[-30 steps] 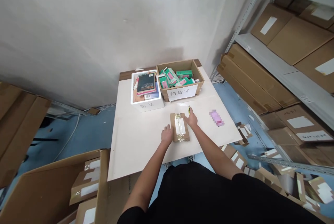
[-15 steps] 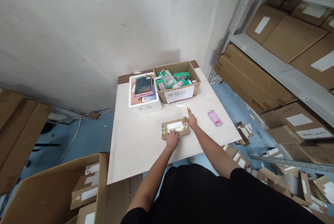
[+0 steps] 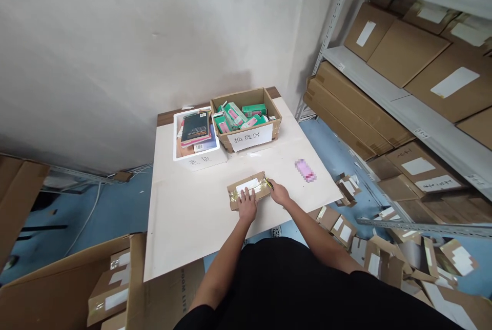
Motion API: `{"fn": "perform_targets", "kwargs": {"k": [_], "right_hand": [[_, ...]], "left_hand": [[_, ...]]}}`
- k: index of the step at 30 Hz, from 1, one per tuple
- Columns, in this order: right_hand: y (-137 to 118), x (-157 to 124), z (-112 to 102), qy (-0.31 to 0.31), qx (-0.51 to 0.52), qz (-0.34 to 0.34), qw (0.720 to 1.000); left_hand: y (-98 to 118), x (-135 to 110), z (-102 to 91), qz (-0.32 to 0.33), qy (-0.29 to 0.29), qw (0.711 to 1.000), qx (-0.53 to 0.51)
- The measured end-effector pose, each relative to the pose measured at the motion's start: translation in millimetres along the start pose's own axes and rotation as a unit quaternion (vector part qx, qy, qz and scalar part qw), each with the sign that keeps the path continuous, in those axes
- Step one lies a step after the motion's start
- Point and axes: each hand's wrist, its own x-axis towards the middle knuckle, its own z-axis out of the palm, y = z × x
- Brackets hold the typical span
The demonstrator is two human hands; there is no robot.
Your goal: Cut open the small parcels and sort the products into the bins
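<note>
A small brown taped parcel (image 3: 246,188) with a white label lies lengthwise across the white table (image 3: 184,217). My left hand (image 3: 248,206) rests flat on its near edge, fingers spread over the tape. My right hand (image 3: 279,193) is closed on a small yellow-and-black cutter (image 3: 268,183), whose tip touches the parcel's right end.
At the table's back stand a white box (image 3: 200,158) holding books and a cardboard box (image 3: 249,138) of green and pink packets. A pink object (image 3: 305,170) lies to the right. Shelves with cartons (image 3: 403,53) fill the right side. An open carton (image 3: 77,289) of parcels sits lower left; flattened boxes litter the floor.
The parcel has been turned from pointing away from me to lying crosswise. My left hand moved onto its near edge, and my right hand brought the cutter down to its right end.
</note>
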Motion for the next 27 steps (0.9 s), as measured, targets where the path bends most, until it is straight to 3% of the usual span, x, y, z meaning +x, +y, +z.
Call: {"fn": "perform_targets", "kwargs": {"k": [8, 15, 18, 22, 27], "right_hand": [[-28.6, 1.2, -6.1, -0.067, -0.125, 0.008, 0.990], [-25.0, -2.3, -16.2, -0.111, -0.090, 0.002, 0.990], [-9.7, -7.8, -18.5, -0.075, -0.033, 0.013, 0.997], [9.8, -18.0, 3.4, 0.056, 0.094, 0.051, 0.993], [3.7, -6.1, 49.4, 0.056, 0.209, 0.133, 0.967]], "left_hand": [[-2.9, 3.2, 4.9, -0.011, 0.010, 0.999, -0.029], [-1.7, 4.0, 5.6, -0.026, -0.020, 0.999, -0.041], [-4.4, 11.8, -7.5, -0.034, -0.046, 0.996, -0.062], [-25.0, 30.6, -36.4, -0.030, -0.040, 0.994, -0.095], [-55.9, 42.7, -52.1, -0.081, -0.034, 0.994, -0.069]]}}
